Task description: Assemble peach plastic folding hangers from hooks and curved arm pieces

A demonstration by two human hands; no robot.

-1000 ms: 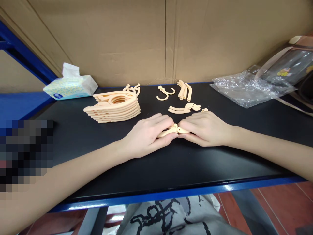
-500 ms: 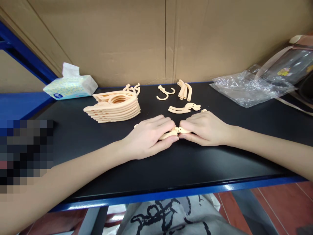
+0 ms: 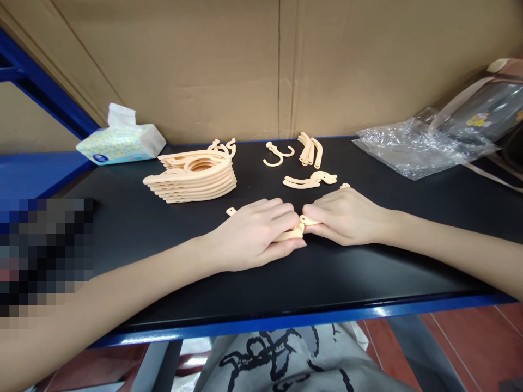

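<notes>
Fingers of the left hand (image 3: 255, 234) are closed on a cream piece (image 3: 288, 236); a second piece (image 3: 312, 221) is pinched by the right hand (image 3: 347, 218), mid-scene over the black table (image 3: 351, 277). The left end has been shifted nearer, so the tips seem offset.

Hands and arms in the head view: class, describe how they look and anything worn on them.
The left hand and right hand are gloveless, with slim fingers and no ring in sight. The left forearm and right forearm taper to the wrist and show no sleeve, watch or bracelet.
</notes>
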